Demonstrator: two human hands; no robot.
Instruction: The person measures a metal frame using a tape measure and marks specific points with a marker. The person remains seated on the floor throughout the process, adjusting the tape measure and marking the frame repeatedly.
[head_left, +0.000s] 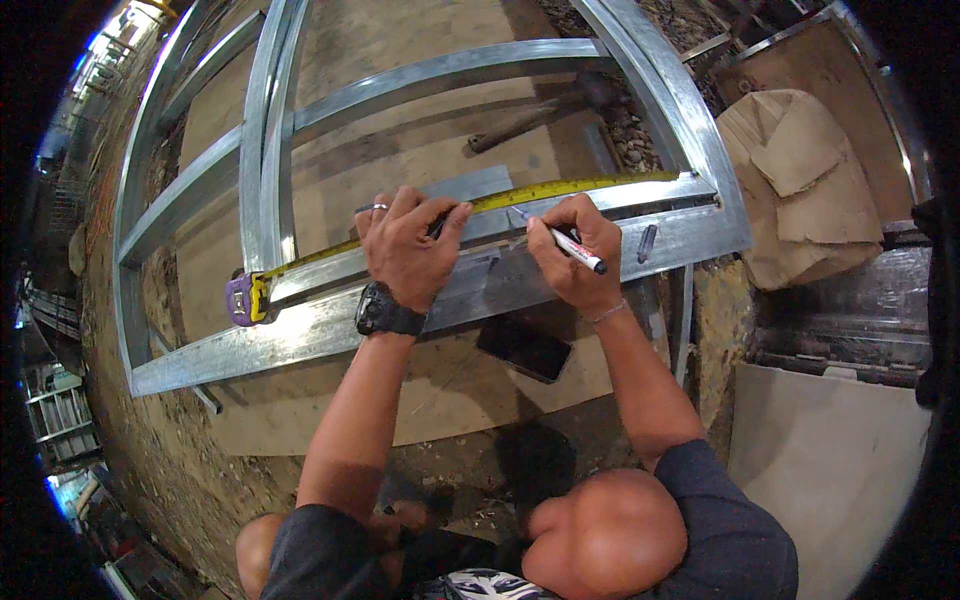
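Note:
A yellow tape measure blade (575, 186) is stretched along a galvanized steel bar of a metal frame (215, 345). Its purple and yellow case (243, 300) rests at the left end of that bar. My left hand (408, 245), wearing a ring and a black watch, is closed with thumb and forefinger pinching the blade. In my right hand (583, 250) is a white marker pen (578, 252), its tip pointing toward the bar just below the blade. A dark marker cap (647, 243) lies on the frame's near bar, right of my right hand.
A black phone (525, 348) lies on the brown board (430, 415) below the frame. Beyond the bar, a hammer (535, 122) lies inside the frame. Folded brown paper (800, 190) is at the right, above a pale flat panel (825, 470). My knees are close to the frame's near side.

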